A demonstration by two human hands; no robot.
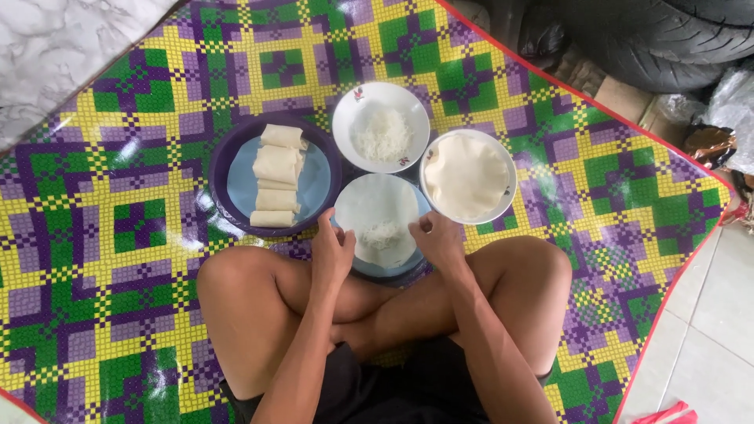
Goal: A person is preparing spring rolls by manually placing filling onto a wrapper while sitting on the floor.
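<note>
Person sits cross-legged on a patterned mat [118, 235]. Left hand [334, 251] pinches the left edge of a thin round wrapper [377, 212]; right hand [437, 239] pinches its right edge, fingers curled closed on it. Wrapper lies on a blue plate [397, 269] just before the knees, shredded filling [382, 233] on it. Beyond: purple plate [228, 153] with finished rolls [276, 174], white bowl of shreds [382, 129], bowl of stacked wrappers [467, 174].

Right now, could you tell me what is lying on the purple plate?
On the purple plate lie five rolled white wrappers, lined up on a pale blue sheet. Their fillings are hidden.
</note>
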